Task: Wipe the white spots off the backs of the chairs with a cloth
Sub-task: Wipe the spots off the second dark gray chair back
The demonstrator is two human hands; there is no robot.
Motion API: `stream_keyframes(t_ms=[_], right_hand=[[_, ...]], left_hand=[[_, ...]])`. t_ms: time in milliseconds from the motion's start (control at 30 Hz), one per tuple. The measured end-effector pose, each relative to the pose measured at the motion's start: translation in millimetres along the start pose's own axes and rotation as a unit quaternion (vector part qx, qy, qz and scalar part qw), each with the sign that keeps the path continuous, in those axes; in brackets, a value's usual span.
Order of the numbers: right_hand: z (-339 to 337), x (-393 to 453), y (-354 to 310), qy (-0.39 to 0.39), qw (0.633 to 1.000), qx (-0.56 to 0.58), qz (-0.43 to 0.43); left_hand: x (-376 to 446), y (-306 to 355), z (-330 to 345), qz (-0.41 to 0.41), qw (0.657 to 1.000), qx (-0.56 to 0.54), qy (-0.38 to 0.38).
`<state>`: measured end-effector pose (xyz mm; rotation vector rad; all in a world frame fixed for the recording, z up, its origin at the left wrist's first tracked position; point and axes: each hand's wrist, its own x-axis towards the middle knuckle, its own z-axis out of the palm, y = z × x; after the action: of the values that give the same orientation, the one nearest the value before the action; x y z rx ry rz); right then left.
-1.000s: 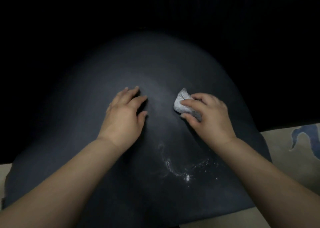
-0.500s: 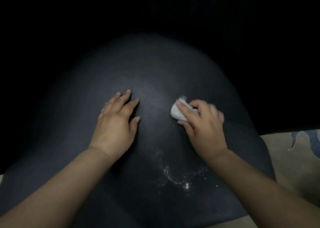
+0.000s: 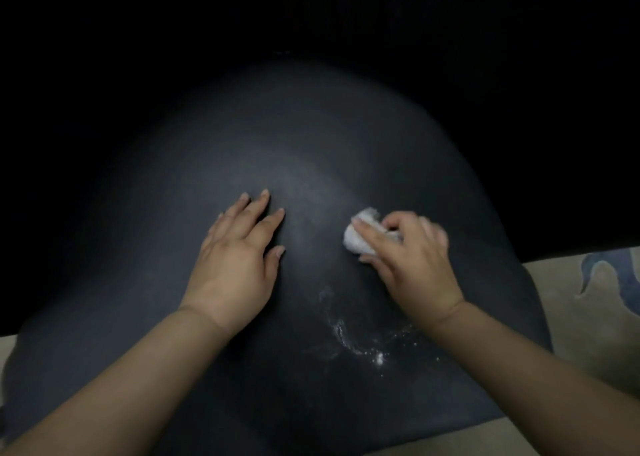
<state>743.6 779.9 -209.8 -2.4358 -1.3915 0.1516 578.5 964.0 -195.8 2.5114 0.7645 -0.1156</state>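
Nearest: white spots [image 3: 360, 344] curving left to right low on the dark chair back [image 3: 311, 150]. Just beyond, nearer of the two hands, right hand [image 3: 412, 258] gripping crumpled cloth [image 3: 360, 237]. Left hand [image 3: 239, 258] pressed flat, fingers straight.

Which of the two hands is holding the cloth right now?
The right hand grips the crumpled white cloth against the dark chair back. The left hand holds nothing and rests flat with its fingers spread.
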Motion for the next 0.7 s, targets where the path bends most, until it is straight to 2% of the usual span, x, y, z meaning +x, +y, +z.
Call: stream_keyframes(t_ms=[33,133,167,200,300,400,467,567,633,700], right_hand=[[-1.6,7.4,7.9,0.016,0.999,-0.011,0.029],[6.9,50.0,9.0,0.071,0.980,-0.006,0.188],[12.9,59.7,-2.5,0.074,0.975,0.005,0.209],[19.1,61.9,-18.3,0.070,0.978,0.015,0.198],[29.5,22.5,-61.1,0.026,0.997,0.052,0.049],[20.5,-24.8,-56.4,-0.017,0.998,0.033,-0.047],[13.4,-18.4,-35.2,0.005,1.000,-0.002,-0.025],[17.4,41.4,-25.7,0.069,0.990,-0.009,0.124],[29.7,81.5,-42.4,0.079,0.978,0.013,0.191],[44.6,93.0,-74.2,0.061,0.985,0.025,0.158]], left_hand=[[-3.6,-1.1,-0.1,0.001,1.000,0.003,-0.001],[-15.2,-6.6,0.7,-0.004,1.000,0.009,-0.007],[-18.7,-8.5,1.0,-0.007,1.000,0.010,-0.006],[-21.8,-9.6,1.5,-0.010,1.000,0.010,-0.004],[-30.4,-11.7,2.8,-0.020,1.000,0.005,0.002],[-42.9,-15.5,2.9,-0.018,1.000,0.002,0.003],[-52.3,-18.6,3.1,-0.015,1.000,0.003,0.002],[-66.2,-24.2,5.1,-0.023,1.000,-0.002,0.019],[-73.1,-27.4,7.6,-0.031,0.999,-0.002,0.034],[-77.1,-31.4,9.1,-0.044,0.998,-0.003,0.048]])
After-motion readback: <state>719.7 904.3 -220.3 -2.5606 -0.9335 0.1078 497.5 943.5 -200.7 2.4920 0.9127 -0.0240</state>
